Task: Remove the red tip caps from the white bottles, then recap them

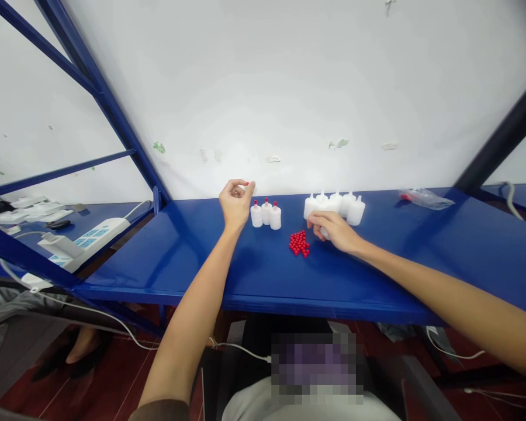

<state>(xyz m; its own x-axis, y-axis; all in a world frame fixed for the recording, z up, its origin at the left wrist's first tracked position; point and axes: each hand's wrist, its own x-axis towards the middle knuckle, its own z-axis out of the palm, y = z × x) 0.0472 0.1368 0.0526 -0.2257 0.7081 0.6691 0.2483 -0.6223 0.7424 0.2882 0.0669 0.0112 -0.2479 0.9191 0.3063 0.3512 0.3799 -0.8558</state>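
My left hand (235, 204) is raised near the wall, its fingers closed on a small white bottle with a red cap, mostly hidden by the fingers. Just right of it stand three white squeeze bottles (266, 214) with red caps on their nozzles. My right hand (336, 230) is curled low over the table, closed round a white bottle (324, 233) of which only a part shows. Behind it is a cluster of several uncapped white bottles (355, 211) with bare nozzles. A heap of small red caps (298, 243) lies left of my right hand.
The blue table (158, 257) meets a white wall. A clear plastic bag (427, 199) with something red in it lies at the back right. On the left, beyond a blue frame post (114, 126), sits a white power strip (92, 238) with cables.
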